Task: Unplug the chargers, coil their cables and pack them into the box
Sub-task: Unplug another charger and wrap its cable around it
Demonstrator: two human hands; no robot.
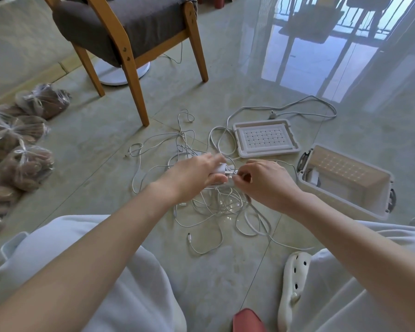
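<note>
- We are gripping a white charger in our left hand, fingers curled round it, just above the tangled cables.
- Our right hand is pinching at the charger's pronged end.
- The cables are lying on a glossy tiled floor before a wooden chair.
- The open box is sitting to the right, holding something white, with its lid lying nearby.

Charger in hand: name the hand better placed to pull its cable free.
Right, probably. The right hand pinches the cable end beside the charger; the left hand grips the charger and can steady it.
</note>
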